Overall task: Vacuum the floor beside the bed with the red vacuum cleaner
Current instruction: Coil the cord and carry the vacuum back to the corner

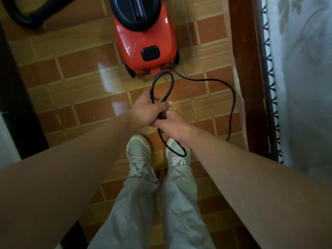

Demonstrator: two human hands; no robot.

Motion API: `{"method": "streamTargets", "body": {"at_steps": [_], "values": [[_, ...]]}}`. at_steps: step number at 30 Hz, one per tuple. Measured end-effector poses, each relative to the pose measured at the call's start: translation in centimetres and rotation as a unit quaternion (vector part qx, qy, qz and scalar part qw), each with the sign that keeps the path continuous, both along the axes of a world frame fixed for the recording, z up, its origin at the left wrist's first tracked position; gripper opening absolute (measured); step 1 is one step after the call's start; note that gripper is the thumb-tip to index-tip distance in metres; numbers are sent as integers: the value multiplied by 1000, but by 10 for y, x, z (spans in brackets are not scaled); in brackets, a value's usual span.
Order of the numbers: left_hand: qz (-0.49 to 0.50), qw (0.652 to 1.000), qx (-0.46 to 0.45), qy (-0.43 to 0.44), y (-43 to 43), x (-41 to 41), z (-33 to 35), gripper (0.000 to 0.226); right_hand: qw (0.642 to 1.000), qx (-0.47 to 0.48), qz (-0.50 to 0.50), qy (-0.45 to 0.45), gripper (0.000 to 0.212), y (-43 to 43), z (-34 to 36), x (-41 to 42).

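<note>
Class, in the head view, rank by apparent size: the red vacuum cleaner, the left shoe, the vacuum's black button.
Largest: red vacuum cleaner, partly out of frame.
Then: left shoe.
Smallest: black button.

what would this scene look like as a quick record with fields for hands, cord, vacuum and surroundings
left hand: fingers curled round the looped power cord
right hand: holds the same cord, right beside the left hand
power cord: black, runs from the vacuum's rear; one loop stands up, one hangs over the shoes
red vacuum cleaner: on the floor ahead of the feet, untouched
hose: black, upper left
floor: glossy brown tiles
bed: wooden frame on the right, pale patterned cover
</note>
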State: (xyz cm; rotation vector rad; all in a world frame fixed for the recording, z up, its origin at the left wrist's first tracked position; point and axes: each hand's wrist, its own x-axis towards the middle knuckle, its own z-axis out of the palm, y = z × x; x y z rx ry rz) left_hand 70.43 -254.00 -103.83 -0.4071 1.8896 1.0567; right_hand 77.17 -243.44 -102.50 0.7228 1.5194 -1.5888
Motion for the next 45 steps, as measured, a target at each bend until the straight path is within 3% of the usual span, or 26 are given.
{"method": "streamTargets", "body": {"at_steps": [6,8,10,13,19,25,28,30,34,37,41,45], "values": [[58,995,72,45,-7,-5,4,25,999,-3,33,-26,54,15,10,11],[71,994,60,64,-14,-17,7,24,995,28,71,-70,86,29,6,24],[53,997,51,39,-23,-30,11,25,985,44,130,-104,111,41,3,36],[-3,994,95,-47,-36,-44,14,23,953,117,264,-88,123,46,-8,51],[-55,960,181,-206,-49,-49,26,21,924,157,348,-16,94,19,-29,58],[-41,897,271,-346,-64,-62,47,39,904,251,345,-13,90,-6,-51,58],[-39,855,322,-405,-76,-70,47,48,879,244,410,-5,55,-12,-52,55],[-37,847,320,-423,-81,-73,44,54,880,213,423,-27,41,-13,-51,55],[-102,895,216,-377,-80,-74,42,44,898,110,420,-78,41,-9,-43,59],[-162,925,111,-324,-72,-73,42,27,910,109,396,-60,31,1,-41,64],[-228,948,10,-221,-62,-59,32,26,940,153,304,34,25,7,-36,58],[-256,960,3,-115,-53,-39,21,36,933,163,281,153,22,2,-28,39]]}}
